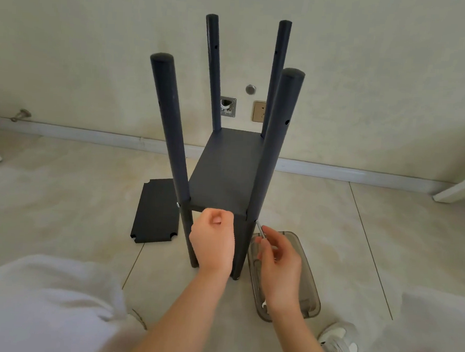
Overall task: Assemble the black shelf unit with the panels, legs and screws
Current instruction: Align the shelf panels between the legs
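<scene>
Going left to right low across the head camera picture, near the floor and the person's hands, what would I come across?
A loose black panel → left hand → right hand, pinching a thin metal tool → white shoe.

What the curled left hand (213, 238) holds, if anything, is hidden; contact with the shelf panel (223, 172) cannot be told. The tip of the thin metal tool (260, 231) pinched by the right hand (280, 263) is too small to read. The tray (311, 286) is partly covered by that hand, the loose panel (155, 214) by 1 leg (171, 134).
</scene>
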The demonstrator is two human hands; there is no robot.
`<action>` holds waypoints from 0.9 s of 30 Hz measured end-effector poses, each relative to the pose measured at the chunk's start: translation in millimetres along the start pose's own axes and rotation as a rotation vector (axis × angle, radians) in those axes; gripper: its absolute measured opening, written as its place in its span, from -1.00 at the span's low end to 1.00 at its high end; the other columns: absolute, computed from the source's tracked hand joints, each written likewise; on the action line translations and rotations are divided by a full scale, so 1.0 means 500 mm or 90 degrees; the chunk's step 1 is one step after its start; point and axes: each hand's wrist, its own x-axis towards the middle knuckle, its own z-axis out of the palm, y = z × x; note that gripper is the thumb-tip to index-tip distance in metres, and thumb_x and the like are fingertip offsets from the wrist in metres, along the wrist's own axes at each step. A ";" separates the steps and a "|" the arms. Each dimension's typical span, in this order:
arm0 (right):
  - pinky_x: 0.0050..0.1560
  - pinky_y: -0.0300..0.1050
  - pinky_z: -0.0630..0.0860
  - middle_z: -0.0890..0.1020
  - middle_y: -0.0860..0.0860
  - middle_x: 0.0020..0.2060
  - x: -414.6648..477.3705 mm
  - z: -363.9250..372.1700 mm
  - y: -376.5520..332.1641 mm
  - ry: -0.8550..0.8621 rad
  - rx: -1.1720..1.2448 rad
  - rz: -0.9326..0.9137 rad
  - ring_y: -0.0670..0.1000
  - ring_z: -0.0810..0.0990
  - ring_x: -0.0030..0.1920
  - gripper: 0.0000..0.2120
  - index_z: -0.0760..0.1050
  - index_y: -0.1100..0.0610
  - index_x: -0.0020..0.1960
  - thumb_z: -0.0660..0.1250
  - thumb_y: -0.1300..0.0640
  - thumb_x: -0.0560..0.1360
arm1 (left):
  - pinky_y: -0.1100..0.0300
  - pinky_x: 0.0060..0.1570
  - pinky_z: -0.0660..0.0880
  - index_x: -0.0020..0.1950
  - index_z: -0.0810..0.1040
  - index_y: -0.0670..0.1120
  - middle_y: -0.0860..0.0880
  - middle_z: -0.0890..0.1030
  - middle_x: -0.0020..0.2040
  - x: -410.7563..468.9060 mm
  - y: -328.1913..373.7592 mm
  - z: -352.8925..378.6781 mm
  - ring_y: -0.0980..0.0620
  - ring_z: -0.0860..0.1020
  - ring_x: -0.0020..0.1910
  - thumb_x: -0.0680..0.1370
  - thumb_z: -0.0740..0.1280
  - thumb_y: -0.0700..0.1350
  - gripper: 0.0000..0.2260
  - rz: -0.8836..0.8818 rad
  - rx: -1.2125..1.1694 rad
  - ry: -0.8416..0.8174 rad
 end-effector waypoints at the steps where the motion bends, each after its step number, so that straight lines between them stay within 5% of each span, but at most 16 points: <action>1: -0.14 -0.31 0.55 0.68 -0.14 -0.12 0.000 0.002 -0.001 -0.003 -0.003 0.003 -0.12 0.62 -0.15 -0.79 0.58 -0.04 0.17 0.28 0.18 0.61 | 0.22 -0.26 0.41 -0.18 0.60 -0.11 -0.05 0.64 -0.21 0.005 -0.001 0.001 0.03 0.56 -0.22 0.55 0.33 -0.21 -0.87 -0.129 -0.068 0.015; 3: -0.12 -0.27 0.57 0.67 -0.14 -0.11 0.000 0.004 -0.003 -0.005 -0.006 0.011 -0.10 0.62 -0.15 -0.79 0.58 -0.03 0.18 0.29 0.17 0.61 | 0.20 -0.17 0.44 -0.10 0.58 -0.11 -0.07 0.67 -0.06 0.021 -0.011 -0.001 0.04 0.59 -0.11 0.56 0.34 -0.20 -0.94 -0.332 -0.179 -0.024; 5: -0.09 -0.24 0.58 0.67 -0.15 -0.12 0.002 0.007 -0.004 -0.001 -0.001 0.015 -0.09 0.63 -0.15 -0.79 0.59 -0.01 0.18 0.29 0.18 0.60 | 0.17 -0.06 0.49 0.06 0.57 -0.10 -0.07 0.65 0.07 0.026 -0.015 -0.001 -0.01 0.60 0.06 0.56 0.37 -0.18 -0.91 -0.394 -0.224 -0.133; 10: -0.16 -0.29 0.56 0.67 -0.20 -0.18 0.008 0.012 -0.005 0.000 0.006 0.012 -0.15 0.62 -0.22 -0.80 0.61 -0.03 0.14 0.29 0.18 0.60 | 0.09 0.23 0.48 0.16 0.56 -0.10 -0.08 0.66 0.11 0.026 -0.008 0.017 -0.02 0.59 0.16 0.57 0.42 -0.04 -0.78 -0.349 -0.225 -0.269; 16: -0.16 -0.31 0.55 0.69 -0.10 -0.15 0.014 0.004 -0.016 -0.026 0.036 0.012 -0.14 0.61 -0.20 -0.75 0.59 -0.10 0.05 0.26 0.23 0.61 | -0.04 0.44 0.34 0.17 0.53 -0.09 -0.07 0.64 0.17 0.039 -0.028 0.037 -0.04 0.55 0.24 0.58 0.38 0.08 -0.71 -0.318 -0.165 -0.290; 27: -0.10 -0.26 0.58 0.70 -0.10 -0.17 0.028 -0.005 -0.021 -0.047 0.059 0.023 -0.10 0.63 -0.14 -0.71 0.61 -0.14 -0.02 0.26 0.24 0.61 | 0.11 0.21 0.27 0.25 0.49 -0.01 0.05 0.58 0.18 0.027 -0.029 0.043 0.07 0.49 0.20 0.62 0.31 0.07 -0.74 -0.296 -0.166 -0.277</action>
